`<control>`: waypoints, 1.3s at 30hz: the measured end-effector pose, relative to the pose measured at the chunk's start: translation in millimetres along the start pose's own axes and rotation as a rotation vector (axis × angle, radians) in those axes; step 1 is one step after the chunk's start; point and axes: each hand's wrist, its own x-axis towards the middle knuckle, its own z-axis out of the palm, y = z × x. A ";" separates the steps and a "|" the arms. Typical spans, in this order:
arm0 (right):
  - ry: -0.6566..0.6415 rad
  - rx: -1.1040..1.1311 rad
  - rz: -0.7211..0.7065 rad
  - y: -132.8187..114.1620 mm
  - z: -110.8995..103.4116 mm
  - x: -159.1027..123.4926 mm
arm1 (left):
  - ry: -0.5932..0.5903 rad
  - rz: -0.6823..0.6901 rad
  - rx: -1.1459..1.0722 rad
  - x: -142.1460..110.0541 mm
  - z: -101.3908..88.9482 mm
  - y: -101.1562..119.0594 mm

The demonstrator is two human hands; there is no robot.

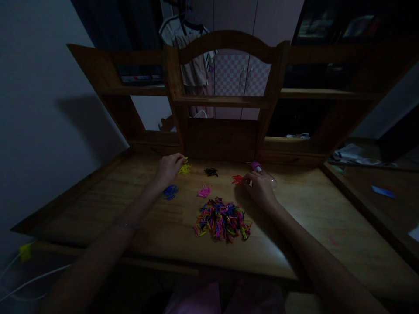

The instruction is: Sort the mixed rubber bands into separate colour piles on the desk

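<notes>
Brown wood fills most of what I see from here: a broad desk [310, 196], and along its far edge an open shelf unit [225, 102] with an arched top. Two bare arms come over the near edge. The left forearm [139, 213] slants in from the near left toward the far middle, a thin bracelet [127, 225] round it; the right forearm [310, 240] slants in from the near right, its shadow on the wood beside it.

Between the arms, near the middle, lies the largest heap, a mixed pile [222, 220] of small coloured bands. The left hand [168, 170] is bent over the far left heap, fingers drawn to a narrow pinch. The right hand [261, 189] is lowered at the right, thumb and fingers curled close together against the red heap [236, 179]; I can't tell whether it grips a band.

Just beyond that hand, partly hidden by it, is a clear bottle [271, 179] with a pink cap [255, 165]; it's too dark to make out its contents. The smaller sorted heaps are blue [170, 192] at the left, yellow [185, 169] beyond it, black [211, 172] at the far middle, and pink [204, 190] nearer. Smallest of all, a yellow band [186, 159] shows at the left fingertips.
</notes>
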 end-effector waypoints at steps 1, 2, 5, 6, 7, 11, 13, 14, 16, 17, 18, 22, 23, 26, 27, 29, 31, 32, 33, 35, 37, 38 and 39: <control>-0.018 -0.009 0.011 1.2 1.9 -0.1 | 0.002 -0.010 0.033 3.5 5.1 -6.7; -0.029 -0.018 0.024 2.0 3.3 -0.1 | 0.001 -0.016 0.051 5.3 9.9 -12.5; -0.041 -0.037 0.049 2.7 4.9 0.6 | -0.001 -0.018 0.051 4.6 21.4 -25.1; -0.037 -0.040 0.051 2.5 4.9 1.0 | -0.004 -0.014 0.046 3.4 24.3 -28.2; -0.031 -0.043 0.048 2.0 4.7 1.4 | -0.008 -0.010 0.039 2.1 26.7 -30.9; 0.017 -0.049 0.036 -2.3 3.1 1.7 | -0.029 0.014 -0.005 -1.8 30.6 -39.7; 0.036 -0.048 0.040 -6.5 2.2 0.4 | -0.033 0.024 -0.020 -2.2 29.6 -42.8; 0.045 -0.049 0.043 -9.4 1.7 -0.6 | -0.031 0.028 -0.025 -2.0 28.7 -44.1; 0.043 -0.051 0.038 -16.7 0.5 -3.0 | -0.021 0.031 -0.031 -1.1 26.5 -46.4; 0.037 -0.051 0.033 -20.9 -0.2 -4.2 | -0.015 0.032 -0.031 -0.6 25.5 -47.6; 0.031 -0.051 0.027 -25.3 -0.9 -5.4 | -0.008 0.031 -0.031 -0.2 24.7 -48.7; 0.035 -0.058 0.023 -40.1 -2.8 -9.1 | 0.005 0.039 -0.030 0.2 23.6 -52.9; 0.033 -0.050 0.019 -42.3 -2.9 -9.7 | 0.003 0.046 -0.033 0.0 23.8 -53.6; 0.022 -0.008 0.005 -45.0 -2.6 -10.9 | -0.013 0.077 -0.042 -0.8 25.1 -54.6; 0.024 0.001 0.002 -44.8 -2.4 -11.1 | -0.022 0.087 -0.044 -1.0 25.7 -54.6; 0.033 0.007 0.001 -44.1 -2.2 -11.4 | -0.041 0.102 -0.046 -1.5 27.2 -54.3; 0.040 0.008 0.000 -43.4 -2.2 -11.6 | -0.066 0.124 -0.051 -2.2 29.0 -53.7; 0.042 0.010 0.002 -43.2 -2.4 -11.7 | -0.080 0.139 -0.055 -2.5 29.9 -53.4; 0.041 0.013 0.003 -43.2 -2.5 -11.7 | -0.092 0.153 -0.059 -2.8 30.8 -53.1; 0.033 0.023 0.002 -43.4 -2.6 -11.9 | -0.115 0.173 -0.066 -3.3 32.3 -52.6; 0.027 0.032 -0.003 -43.6 -2.4 -12.2 | -0.129 0.175 -0.067 -3.6 33.2 -52.3; 0.028 0.036 -0.006 -43.6 -2.1 -12.4 | -0.134 0.174 -0.067 -3.7 33.3 -52.2; 0.029 0.040 -0.010 -43.5 -1.8 -12.6 | -0.141 0.176 -0.068 -3.8 33.2 -52.1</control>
